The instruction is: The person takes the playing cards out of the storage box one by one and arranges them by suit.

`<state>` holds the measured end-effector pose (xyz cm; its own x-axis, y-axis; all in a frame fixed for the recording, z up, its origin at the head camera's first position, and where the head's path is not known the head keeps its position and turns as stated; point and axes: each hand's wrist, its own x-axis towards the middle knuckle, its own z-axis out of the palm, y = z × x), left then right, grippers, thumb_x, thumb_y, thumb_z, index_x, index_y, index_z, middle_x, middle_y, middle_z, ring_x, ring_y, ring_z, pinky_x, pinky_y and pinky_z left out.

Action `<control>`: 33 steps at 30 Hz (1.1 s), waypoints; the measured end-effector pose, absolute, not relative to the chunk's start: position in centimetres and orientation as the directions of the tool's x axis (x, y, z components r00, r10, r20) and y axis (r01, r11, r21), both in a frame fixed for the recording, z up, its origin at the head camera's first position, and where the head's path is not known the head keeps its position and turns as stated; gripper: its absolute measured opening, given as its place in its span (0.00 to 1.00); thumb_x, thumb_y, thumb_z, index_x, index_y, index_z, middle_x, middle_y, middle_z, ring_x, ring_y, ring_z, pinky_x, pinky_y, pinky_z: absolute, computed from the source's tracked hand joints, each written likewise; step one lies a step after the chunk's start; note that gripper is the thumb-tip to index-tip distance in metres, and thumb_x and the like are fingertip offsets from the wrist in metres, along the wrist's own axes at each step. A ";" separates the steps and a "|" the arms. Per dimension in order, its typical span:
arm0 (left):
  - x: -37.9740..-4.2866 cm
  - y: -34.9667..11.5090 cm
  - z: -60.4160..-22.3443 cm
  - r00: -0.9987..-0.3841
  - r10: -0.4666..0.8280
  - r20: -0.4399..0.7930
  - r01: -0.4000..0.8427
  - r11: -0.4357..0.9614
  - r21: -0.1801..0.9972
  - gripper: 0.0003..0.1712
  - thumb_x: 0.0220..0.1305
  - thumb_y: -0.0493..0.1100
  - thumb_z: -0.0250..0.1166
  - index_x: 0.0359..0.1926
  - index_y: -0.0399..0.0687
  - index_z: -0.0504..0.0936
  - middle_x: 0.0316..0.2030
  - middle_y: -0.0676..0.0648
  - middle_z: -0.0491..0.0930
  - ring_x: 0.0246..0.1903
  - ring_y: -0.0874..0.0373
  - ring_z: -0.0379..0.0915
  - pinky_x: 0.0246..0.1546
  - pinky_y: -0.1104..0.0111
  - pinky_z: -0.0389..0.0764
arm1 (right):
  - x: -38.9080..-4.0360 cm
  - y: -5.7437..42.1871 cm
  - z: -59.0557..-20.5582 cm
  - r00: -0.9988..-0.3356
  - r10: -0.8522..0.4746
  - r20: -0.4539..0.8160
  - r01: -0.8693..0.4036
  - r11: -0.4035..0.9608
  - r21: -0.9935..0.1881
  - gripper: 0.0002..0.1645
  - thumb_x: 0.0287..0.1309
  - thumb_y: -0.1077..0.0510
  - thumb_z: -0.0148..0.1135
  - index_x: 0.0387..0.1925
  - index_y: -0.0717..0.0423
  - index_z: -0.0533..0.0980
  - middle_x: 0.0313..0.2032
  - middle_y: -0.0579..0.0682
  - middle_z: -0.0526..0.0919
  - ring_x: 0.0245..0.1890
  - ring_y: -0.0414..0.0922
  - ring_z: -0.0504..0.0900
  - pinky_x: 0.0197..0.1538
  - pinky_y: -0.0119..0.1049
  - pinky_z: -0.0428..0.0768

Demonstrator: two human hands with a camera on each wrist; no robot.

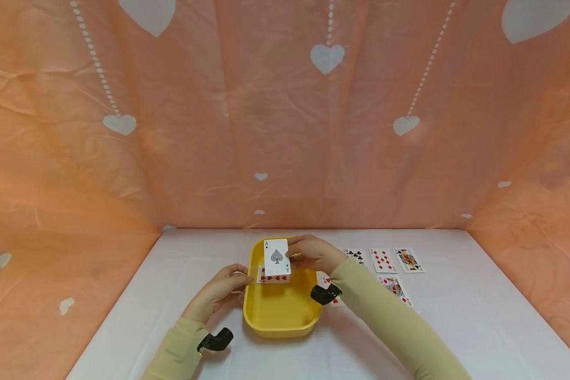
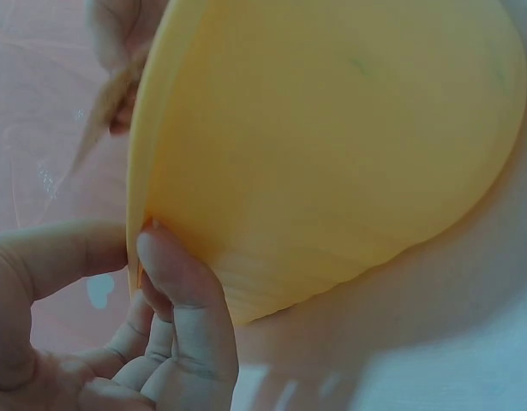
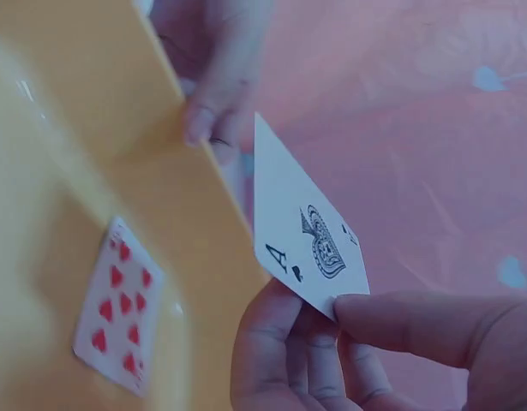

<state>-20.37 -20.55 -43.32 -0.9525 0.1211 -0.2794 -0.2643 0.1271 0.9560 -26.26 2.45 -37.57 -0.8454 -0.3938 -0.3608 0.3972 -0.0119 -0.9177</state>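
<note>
My right hand [image 1: 313, 253] pinches an ace of spades [image 1: 276, 257] face up between thumb and fingers, held above a yellow tray [image 1: 280, 311]. Inside the tray lies a hearts card [image 3: 122, 308], partly covered by the ace in the head view. On the tray's left rim, my left hand [image 1: 220, 290] pinches the edge between thumb and fingers, as the left wrist view shows with its thumb [image 2: 182, 270] against the outer wall.
Right of the tray several playing cards lie face up on the white table [image 1: 456, 316]: a clubs card [image 1: 354, 256], a diamonds card [image 1: 382, 260] and face cards [image 1: 409, 260]. My right forearm [image 1: 389, 316] partly hides others. A pink curtain [image 1: 285, 132] stands behind.
</note>
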 end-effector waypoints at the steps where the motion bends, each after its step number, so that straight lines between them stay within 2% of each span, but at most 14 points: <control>1: -20.4 -20.6 -43.3 -0.952 0.124 -0.281 -0.265 0.127 0.956 0.20 0.62 0.37 0.62 0.50 0.31 0.67 0.37 0.39 0.80 0.30 0.54 0.76 0.26 0.70 0.77 | -26.2 3.0 -37.3 -0.849 -0.395 -0.351 0.389 -0.017 -0.921 0.24 0.56 0.75 0.53 0.56 0.69 0.68 0.37 0.57 0.78 0.35 0.49 0.78 0.36 0.37 0.79; 5: -20.4 -20.8 -43.4 -0.952 0.141 -0.270 -0.255 0.118 0.960 0.21 0.62 0.37 0.61 0.51 0.30 0.66 0.36 0.39 0.80 0.29 0.54 0.76 0.26 0.70 0.77 | -25.9 6.1 -36.5 -0.859 -0.422 -0.289 0.326 -0.015 -0.945 0.26 0.59 0.74 0.52 0.60 0.70 0.65 0.39 0.56 0.79 0.37 0.47 0.79 0.46 0.43 0.79; 8: -20.3 -20.8 -43.5 -0.954 0.146 -0.262 -0.248 0.111 0.962 0.20 0.62 0.37 0.61 0.51 0.30 0.66 0.34 0.41 0.80 0.29 0.55 0.77 0.26 0.69 0.77 | -25.6 9.4 -36.5 -0.867 -0.441 -0.232 0.251 0.014 -0.968 0.27 0.61 0.72 0.51 0.62 0.73 0.62 0.41 0.55 0.80 0.39 0.46 0.79 0.50 0.44 0.78; 12: -20.3 -20.7 -43.5 -0.954 0.144 -0.264 -0.250 0.105 0.962 0.19 0.63 0.36 0.61 0.50 0.31 0.66 0.34 0.41 0.80 0.29 0.55 0.76 0.26 0.69 0.77 | -25.0 14.5 -37.6 -0.885 -0.422 -0.195 0.203 0.027 -0.979 0.28 0.62 0.70 0.50 0.63 0.76 0.57 0.40 0.54 0.79 0.38 0.45 0.80 0.46 0.40 0.80; 18: -20.3 -20.7 -43.6 -0.951 0.143 -0.275 -0.263 0.098 0.960 0.19 0.62 0.36 0.61 0.50 0.31 0.67 0.34 0.41 0.80 0.26 0.57 0.74 0.25 0.71 0.76 | -23.5 21.9 -39.3 -0.904 -0.363 -0.226 0.232 0.028 -0.972 0.31 0.65 0.69 0.49 0.64 0.77 0.51 0.39 0.52 0.80 0.39 0.44 0.81 0.43 0.38 0.80; 21: -20.3 -20.8 -43.6 -0.950 0.145 -0.275 -0.262 0.103 0.960 0.19 0.62 0.36 0.61 0.50 0.31 0.67 0.34 0.41 0.80 0.26 0.57 0.74 0.24 0.71 0.75 | -22.7 25.1 -39.8 -0.915 -0.320 -0.246 0.255 0.014 -0.967 0.32 0.64 0.68 0.51 0.64 0.77 0.51 0.39 0.50 0.80 0.39 0.43 0.80 0.43 0.38 0.80; 24: -20.3 -20.7 -43.6 -0.951 0.139 -0.277 -0.265 0.105 0.959 0.19 0.62 0.37 0.62 0.50 0.31 0.67 0.34 0.41 0.80 0.26 0.57 0.74 0.24 0.71 0.75 | -22.0 27.9 -40.2 -0.922 -0.290 -0.258 0.271 -0.006 -0.963 0.31 0.63 0.69 0.52 0.63 0.76 0.54 0.39 0.49 0.80 0.39 0.42 0.80 0.44 0.38 0.81; 28: -20.3 -20.7 -43.7 -0.952 0.135 -0.276 -0.261 0.118 0.958 0.18 0.62 0.37 0.62 0.48 0.32 0.68 0.35 0.39 0.80 0.29 0.54 0.76 0.28 0.69 0.78 | -21.1 31.0 -40.6 -0.927 -0.251 -0.278 0.295 -0.030 -0.955 0.26 0.62 0.69 0.54 0.60 0.70 0.61 0.39 0.47 0.79 0.39 0.43 0.81 0.44 0.38 0.81; 33: -20.3 -20.7 -43.8 -0.953 0.135 -0.273 -0.256 0.128 0.958 0.17 0.63 0.37 0.61 0.48 0.33 0.68 0.36 0.38 0.80 0.30 0.52 0.77 0.29 0.66 0.80 | -20.4 33.8 -41.6 -0.921 -0.239 -0.308 0.331 -0.064 -0.941 0.15 0.61 0.70 0.55 0.49 0.58 0.75 0.38 0.48 0.80 0.38 0.44 0.81 0.44 0.40 0.81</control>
<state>-20.26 -20.70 -43.78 -0.9526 0.1350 -0.2727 -0.2561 0.1278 0.9581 -20.38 33.81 -41.59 -0.9210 -0.2389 -0.3078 0.3313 -0.0643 -0.9413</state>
